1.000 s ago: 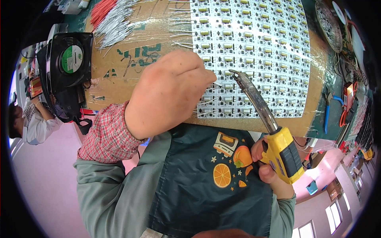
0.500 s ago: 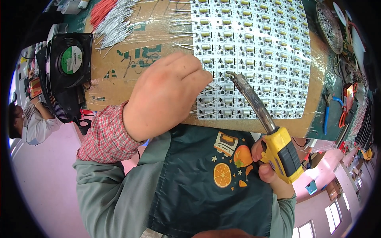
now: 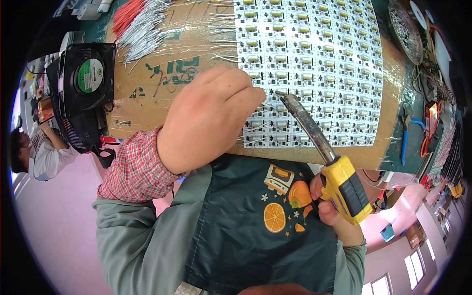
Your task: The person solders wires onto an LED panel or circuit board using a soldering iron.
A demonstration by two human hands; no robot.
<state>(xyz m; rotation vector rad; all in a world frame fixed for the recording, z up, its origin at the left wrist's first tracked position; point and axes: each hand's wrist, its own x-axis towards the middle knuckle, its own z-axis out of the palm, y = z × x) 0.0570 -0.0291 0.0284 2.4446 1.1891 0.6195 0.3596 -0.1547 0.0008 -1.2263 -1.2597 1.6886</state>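
A white panel of small circuit boards (image 3: pixel 314 78) lies before me, with rows of yellow and black parts. Over its left edge my left hand (image 3: pixel 211 110) is closed in a pinch, its fingertips holding thin white wire (image 3: pixel 265 105) whose ends poke out beneath them. My right hand (image 3: pixel 328 202), at the lower right, grips a yellow and black soldering gun (image 3: pixel 347 189). The gun's dark metal barrel slants up and left, and its tip sits just right of my left fingertips, over the panel. Whether the tip touches a board I cannot tell.
Bundles of red wires (image 3: pixel 129 15) and white wires (image 3: pixel 143 35) lie at the far left of the brown cardboard (image 3: pixel 142 110). A black fan (image 3: pixel 88 73) stands at left. At right are a round dish (image 3: pixel 407 32) and blue-handled pliers (image 3: pixel 405 142). Another person (image 3: pixel 46 152) sits far left.
The soldering gun has shifted a little to the left, its tip now nearer my left fingertips. My left hand has edged slightly right, still pinched.
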